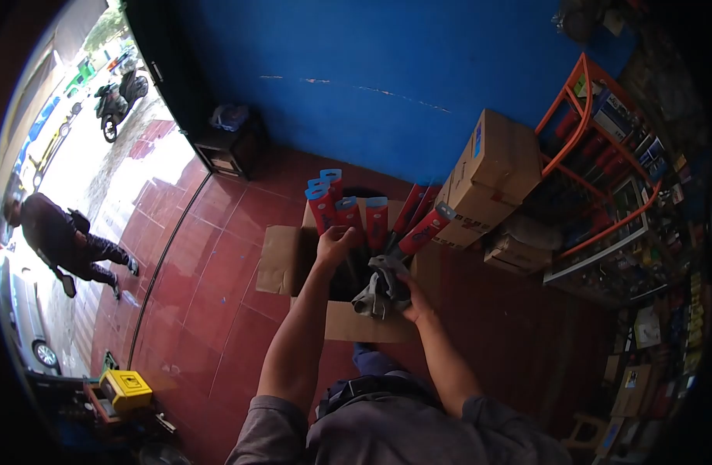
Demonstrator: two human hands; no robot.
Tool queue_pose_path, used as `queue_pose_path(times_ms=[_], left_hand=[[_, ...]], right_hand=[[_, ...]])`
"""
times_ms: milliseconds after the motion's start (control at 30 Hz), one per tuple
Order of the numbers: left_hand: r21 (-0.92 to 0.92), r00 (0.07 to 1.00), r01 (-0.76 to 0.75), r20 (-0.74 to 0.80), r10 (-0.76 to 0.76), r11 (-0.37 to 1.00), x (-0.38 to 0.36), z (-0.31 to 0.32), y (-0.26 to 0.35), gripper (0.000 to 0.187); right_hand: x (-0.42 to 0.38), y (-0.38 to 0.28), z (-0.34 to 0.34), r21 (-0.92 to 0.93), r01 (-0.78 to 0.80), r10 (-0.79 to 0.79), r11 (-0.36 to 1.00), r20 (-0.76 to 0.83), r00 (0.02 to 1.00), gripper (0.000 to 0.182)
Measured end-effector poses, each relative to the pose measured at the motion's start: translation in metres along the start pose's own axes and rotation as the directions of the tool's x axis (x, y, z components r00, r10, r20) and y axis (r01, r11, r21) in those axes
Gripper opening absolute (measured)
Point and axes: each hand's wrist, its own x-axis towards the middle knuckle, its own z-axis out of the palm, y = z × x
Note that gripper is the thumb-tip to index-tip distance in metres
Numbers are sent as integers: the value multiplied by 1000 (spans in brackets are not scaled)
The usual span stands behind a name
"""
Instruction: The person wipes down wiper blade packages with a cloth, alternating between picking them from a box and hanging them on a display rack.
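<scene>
My right hand (419, 301) is closed on a crumpled grey cloth (383, 285). From the cloth, a long dark item in a red sleeve (425, 231) with a blue tab slants up to the right; whether the hand also grips it is hidden. My left hand (336, 245) has its fingers curled against a red-sleeved package (348, 217). Several similar red packages with blue hanging tabs (377, 221) stand upright in an open cardboard box (363, 322). The box's flaps are spread, and its inside is mostly dark.
Stacked cartons (487, 178) and an orange metal rack (584, 124) stand to the right, beside a glass display case (604, 263). A small dark cabinet (228, 147) is by the blue wall. A yellow box (127, 390) sits lower left. A person (65, 232) walks outside the doorway.
</scene>
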Motion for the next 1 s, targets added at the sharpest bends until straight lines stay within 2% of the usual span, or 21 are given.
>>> queue_pose_path(times_ms=[100,167,200,233,300,333,367,433,467,533,567,633,667,733,767,800,833,900,967,1000], left_hand=[[46,990,-73,127,67,996,39,39,9,37],[144,967,-177,211,144,974,62,77,8,37],[75,941,-154,314,123,985,70,94,13,40],[72,935,-154,333,122,985,67,111,22,40],[261,890,-431,280,360,864,57,141,41,43],[278,865,-484,293,406,830,54,152,46,44],[268,857,-494,311,411,827,53,160,51,44],[545,915,-389,320,244,743,52,177,56,35],[535,907,-404,338,250,742,52,183,57,35],[710,955,-283,269,122,645,55,196,58,32],[704,951,-294,282,126,646,53,196,56,32],[626,920,-393,277,278,674,54,192,51,35],[628,918,-396,279,281,670,58,189,51,35],[570,841,-540,391,373,619,70,177,56,37],[578,841,-540,391,374,612,80,173,60,37],[425,782,-622,391,486,658,95,169,62,36],[258,715,-693,366,595,673,98,164,82,36],[70,653,-702,462,601,709,87,142,145,35],[64,563,-803,405,720,592,77,129,200,28],[18,571,-781,428,701,624,78,123,228,29]], right_hand=[[6,-3,-18,-13,-4,4,1000,-14,1000,38],[4,-6,-21,-79,-83,77,993,-68,995,37],[5,-5,-25,-84,-84,78,993,-71,994,38],[2,-4,-29,-77,-69,63,995,-82,995,38],[3,-3,-33,-59,-118,111,991,-106,988,39],[-1,-4,-32,-60,-132,124,989,-134,983,41],[-1,-4,-31,-54,-114,105,992,-139,985,41],[-3,-5,-30,-53,-175,164,983,-166,972,42],[-5,-5,-27,-46,-193,183,980,-168,969,43],[-4,-11,-26,-77,-183,169,980,-158,973,42],[-5,-7,-25,-86,-193,182,977,-127,975,41],[-9,-9,-18,-75,-187,177,980,-119,977,41],[-11,-10,-14,-94,-145,135,985,-109,985,43],[-13,-6,-11,-83,-95,86,992,-105,991,49],[-12,-3,-13,-78,-96,89,992,-95,991,49],[-12,-1,-13,-81,-68,61,994,-81,995,50],[-12,2,-14,-87,-38,33,996,-67,997,50],[-14,6,-15,-80,-35,28,996,-81,996,48],[-17,9,-16,-21,-32,30,999,-63,998,46],[-17,12,-18,-18,-3,2,1000,-63,998,42]])
